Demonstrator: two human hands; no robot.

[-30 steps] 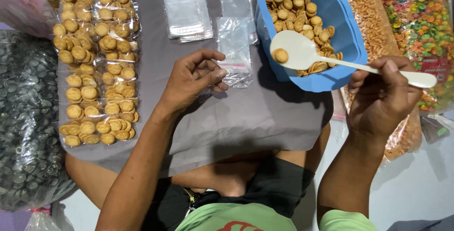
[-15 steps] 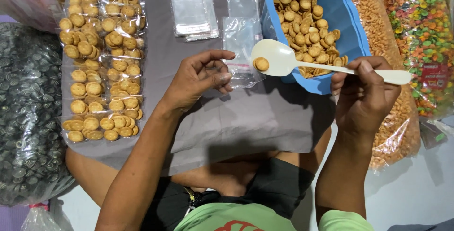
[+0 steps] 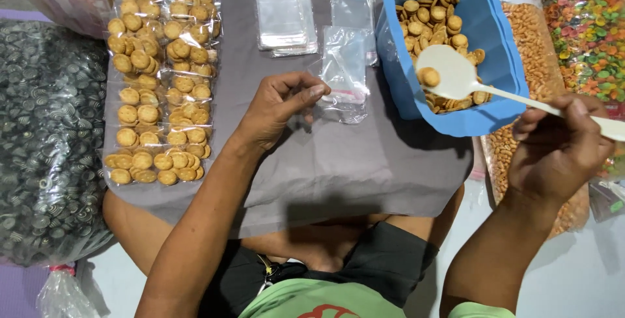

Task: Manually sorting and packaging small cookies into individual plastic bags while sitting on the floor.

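My left hand (image 3: 280, 106) rests on a grey board (image 3: 338, 168) across my lap, its fingertips pinching the edge of a small clear plastic bag (image 3: 343, 64) that lies beside a blue tub (image 3: 501, 44). The tub holds several small round biscuits (image 3: 436, 12). My right hand (image 3: 560, 152) grips the handle of a white spoon (image 3: 459, 77), whose bowl hovers over the tub with one biscuit on it.
Rows of filled biscuit packets (image 3: 159, 77) cover the board's left side, and a stack of empty clear bags (image 3: 283, 12) lies at its far edge. A large bag of dark swirled snacks (image 3: 45, 136) is on the left. Bags of orange (image 3: 534, 77) and multicoloured (image 3: 589, 31) snacks are on the right.
The spoon, which had reached the tub's left rim near the bag, has drawn back right over the tub, a biscuit still on it. My left hand stays at the bag.
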